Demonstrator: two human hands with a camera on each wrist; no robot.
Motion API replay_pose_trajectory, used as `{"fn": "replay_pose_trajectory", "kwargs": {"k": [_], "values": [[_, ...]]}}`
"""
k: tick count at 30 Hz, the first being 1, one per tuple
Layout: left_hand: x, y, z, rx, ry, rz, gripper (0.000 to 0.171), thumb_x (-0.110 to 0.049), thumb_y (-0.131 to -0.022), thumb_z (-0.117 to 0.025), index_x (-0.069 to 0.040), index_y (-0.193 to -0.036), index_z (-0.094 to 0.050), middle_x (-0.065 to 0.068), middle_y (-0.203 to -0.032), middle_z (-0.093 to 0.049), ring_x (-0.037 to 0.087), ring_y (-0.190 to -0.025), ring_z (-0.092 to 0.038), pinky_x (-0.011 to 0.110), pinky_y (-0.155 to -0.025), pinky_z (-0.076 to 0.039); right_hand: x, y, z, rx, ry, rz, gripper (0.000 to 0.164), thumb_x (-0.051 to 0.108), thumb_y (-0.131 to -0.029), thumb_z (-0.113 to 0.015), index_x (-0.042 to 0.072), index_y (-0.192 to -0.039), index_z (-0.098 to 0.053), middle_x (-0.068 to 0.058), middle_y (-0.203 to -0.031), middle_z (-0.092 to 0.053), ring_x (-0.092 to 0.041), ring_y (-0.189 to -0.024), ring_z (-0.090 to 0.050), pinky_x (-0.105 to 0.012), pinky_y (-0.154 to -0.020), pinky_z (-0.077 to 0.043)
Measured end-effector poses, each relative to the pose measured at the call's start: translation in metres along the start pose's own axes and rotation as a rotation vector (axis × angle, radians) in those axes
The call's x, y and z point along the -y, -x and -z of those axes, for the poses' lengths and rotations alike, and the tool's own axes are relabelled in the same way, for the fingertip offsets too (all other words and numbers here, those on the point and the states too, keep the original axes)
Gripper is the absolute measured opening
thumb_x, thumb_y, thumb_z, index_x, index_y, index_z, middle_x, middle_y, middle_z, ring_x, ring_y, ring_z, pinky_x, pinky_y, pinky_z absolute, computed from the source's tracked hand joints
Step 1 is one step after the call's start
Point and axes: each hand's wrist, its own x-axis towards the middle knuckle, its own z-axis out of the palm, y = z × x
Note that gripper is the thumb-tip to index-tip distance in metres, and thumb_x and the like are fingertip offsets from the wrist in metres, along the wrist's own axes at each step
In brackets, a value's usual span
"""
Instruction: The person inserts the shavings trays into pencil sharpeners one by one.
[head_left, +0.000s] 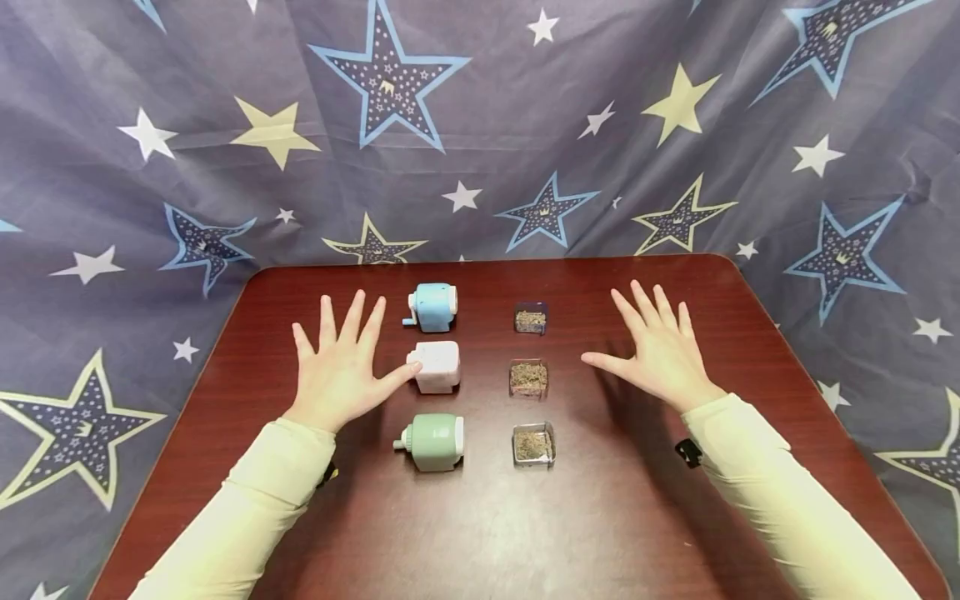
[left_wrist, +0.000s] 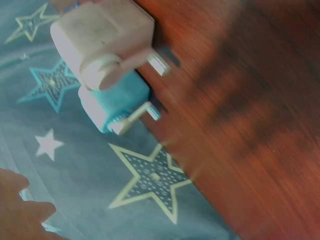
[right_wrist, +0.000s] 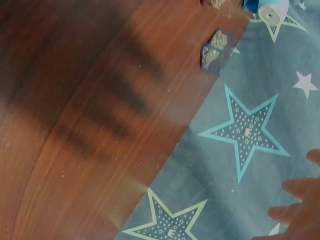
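My left hand [head_left: 337, 372] is held with its fingers spread, left of three crank pencil sharpeners: a blue one [head_left: 435, 307] at the back, a pale pink one [head_left: 438, 367] in the middle and a green one [head_left: 438, 442] in front. In the head view its thumb overlaps the pink sharpener's edge; whether they touch I cannot tell. To the right of the sharpeners stand three small clear trays filled with shavings, the back one [head_left: 531, 306], the middle one [head_left: 528, 363] and the front one [head_left: 551, 457]. Beyond them my right hand [head_left: 663, 358] has its fingers spread and holds nothing.
The reddish-brown wooden table [head_left: 480, 533] has rounded back corners. Behind it hangs a grey-blue cloth [head_left: 480, 108] printed with stars. Both hands cast shadows on the tabletop, and a dark strap piece [head_left: 688, 452] shows beneath the right cuff.
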Motion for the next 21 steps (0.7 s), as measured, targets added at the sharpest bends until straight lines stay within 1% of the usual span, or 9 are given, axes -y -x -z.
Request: {"fn": "replay_pose_trajectory", "kwargs": {"k": [5, 9, 12, 15, 18, 21], "values": [[-0.012, 0.005, 0.003, -0.011, -0.021, -0.057, 0.104, -0.083, -0.078, -0.050, -0.026, -0.159, -0.018, 0.006, -0.167, -0.014, 0.046, -0.152, 0.001, 0.078, -0.110, -0.002, 0.006, 0.006, -0.001, 0.030, -0.001, 0.026, 0.106, 0.080, -0.074, -0.061, 0.021, -0.156, -0.030, -0.013, -0.165, -0.021, -0.041, -0.152, -0.011, -0.065, -0.118, -0.004], [-0.022, 0.009, 0.003, -0.004, -0.051, -0.099, 0.104, -0.083, -0.077, -0.050, -0.029, -0.159, -0.018, 0.006, -0.166, -0.017, 0.044, -0.152, 0.000, 0.076, -0.111, -0.004, 0.012, 0.013, -0.005, 0.028, 0.007, 0.081, 0.104, 0.078, -0.074, -0.063, 0.020, -0.156, -0.032, -0.013, -0.163, -0.024, -0.040, -0.152, -0.015, -0.064, -0.119, -0.008], [-0.028, 0.015, 0.000, 0.002, -0.050, -0.140, 0.103, -0.082, -0.077, -0.052, -0.027, -0.159, -0.022, 0.006, -0.166, -0.020, 0.045, -0.152, -0.003, 0.076, -0.111, -0.005, 0.017, 0.019, -0.012, 0.020, 0.009, 0.140, 0.102, 0.075, -0.074, -0.066, 0.019, -0.154, -0.036, -0.013, -0.162, -0.028, -0.040, -0.151, -0.019, -0.062, -0.119, -0.011], [-0.033, 0.021, -0.005, -0.004, -0.048, -0.184, 0.103, -0.082, -0.076, -0.054, -0.025, -0.158, -0.026, 0.006, -0.165, -0.023, 0.046, -0.151, -0.008, 0.075, -0.112, -0.007, 0.022, 0.026, -0.018, 0.030, 0.007, 0.192, 0.100, 0.072, -0.074, -0.068, 0.019, -0.153, -0.037, -0.013, -0.162, -0.029, -0.041, -0.150, -0.022, -0.061, -0.119, -0.014], [-0.038, 0.026, -0.010, -0.013, -0.043, -0.220, 0.101, -0.081, -0.076, -0.056, -0.026, -0.157, -0.028, 0.007, -0.163, -0.027, 0.046, -0.151, -0.012, 0.074, -0.112, -0.009, 0.028, 0.032, -0.025, 0.055, 0.019, 0.225, 0.099, 0.071, -0.075, -0.067, 0.020, -0.154, -0.037, -0.013, -0.162, -0.029, -0.040, -0.150, -0.023, -0.060, -0.120, -0.014], [-0.043, 0.032, -0.013, -0.009, -0.036, -0.250, 0.099, -0.079, -0.077, -0.056, -0.026, -0.156, -0.030, 0.006, -0.163, -0.027, 0.045, -0.151, -0.011, 0.073, -0.113, -0.009, 0.032, 0.038, -0.030, 0.080, 0.030, 0.248, 0.098, 0.071, -0.076, -0.066, 0.020, -0.154, -0.036, -0.012, -0.162, -0.029, -0.038, -0.150, -0.023, -0.060, -0.120, -0.015]]}}
